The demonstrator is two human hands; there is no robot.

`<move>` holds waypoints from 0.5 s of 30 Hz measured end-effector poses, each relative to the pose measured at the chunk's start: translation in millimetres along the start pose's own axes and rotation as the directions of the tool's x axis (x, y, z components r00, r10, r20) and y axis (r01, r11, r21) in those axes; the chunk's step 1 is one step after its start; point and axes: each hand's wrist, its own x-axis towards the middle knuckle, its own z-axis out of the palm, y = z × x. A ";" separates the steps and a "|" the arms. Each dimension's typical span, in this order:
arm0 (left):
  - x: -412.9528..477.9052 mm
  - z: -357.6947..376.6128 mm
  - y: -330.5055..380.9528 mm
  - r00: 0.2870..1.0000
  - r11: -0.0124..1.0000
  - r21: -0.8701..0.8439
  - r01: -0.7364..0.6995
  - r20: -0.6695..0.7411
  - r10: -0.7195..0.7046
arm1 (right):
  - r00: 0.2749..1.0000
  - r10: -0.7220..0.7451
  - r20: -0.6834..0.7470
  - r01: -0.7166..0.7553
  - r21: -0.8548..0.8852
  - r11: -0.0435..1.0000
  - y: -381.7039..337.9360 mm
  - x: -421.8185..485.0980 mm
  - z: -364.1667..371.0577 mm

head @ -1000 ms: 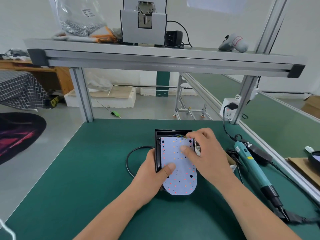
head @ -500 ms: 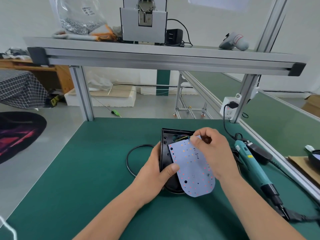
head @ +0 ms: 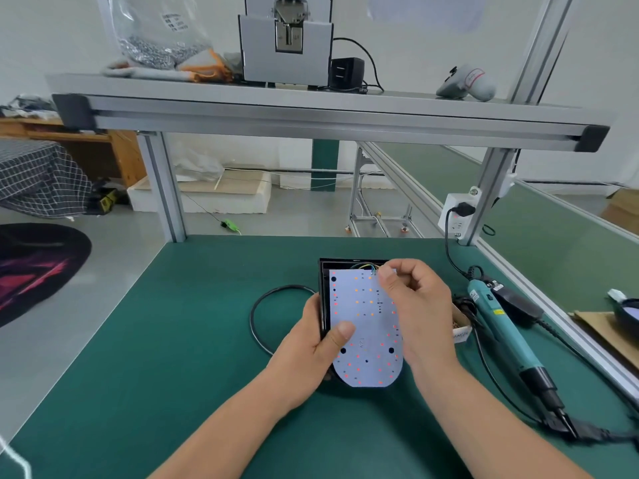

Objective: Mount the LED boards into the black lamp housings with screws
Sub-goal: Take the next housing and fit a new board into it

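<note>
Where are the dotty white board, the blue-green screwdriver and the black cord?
LED board (head: 366, 323): head view, its white middle.
electric screwdriver (head: 502, 326): head view, its teal body.
black cord (head: 252, 319): head view, the loop's left bend.

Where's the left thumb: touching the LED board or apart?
Touching. Head view: left hand thumb lies flat on the LED board, overlapping its left edge.

white LED bd (head: 366, 326) w/ orange-red dots, black housing (head: 325, 292), green mat (head: 173, 340)

The white LED board (head: 366, 326), dotted with orange and red LEDs, lies inside the black lamp housing (head: 323, 299).
</note>
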 end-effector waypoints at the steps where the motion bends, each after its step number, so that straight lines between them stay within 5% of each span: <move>1: 0.2 -0.1 -0.1 1.000 1.000 0.015 0.000 -0.001 0.000 | 1.000 -0.008 -0.015 0.008 -0.004 1.000 0.7 -1.2 1.6; 6: 0.3 -0.2 -0.3 1.000 0.999 0.036 -0.023 -0.012 0.023 | 0.994 -0.087 -0.073 0.080 -0.085 0.993 0.1 -3.0 7.9; 11: -1.3 -0.5 0.0 0.998 1.000 -0.002 -0.003 -0.069 0.003 | 0.972 -0.229 0.053 0.235 -0.299 0.925 2.3 2.0 5.9; 15: -2.9 -0.3 1.9 0.997 1.000 -0.030 0.002 -0.078 -0.004 | 0.980 0.063 0.188 -0.034 -0.156 0.987 10.2 16.1 -8.2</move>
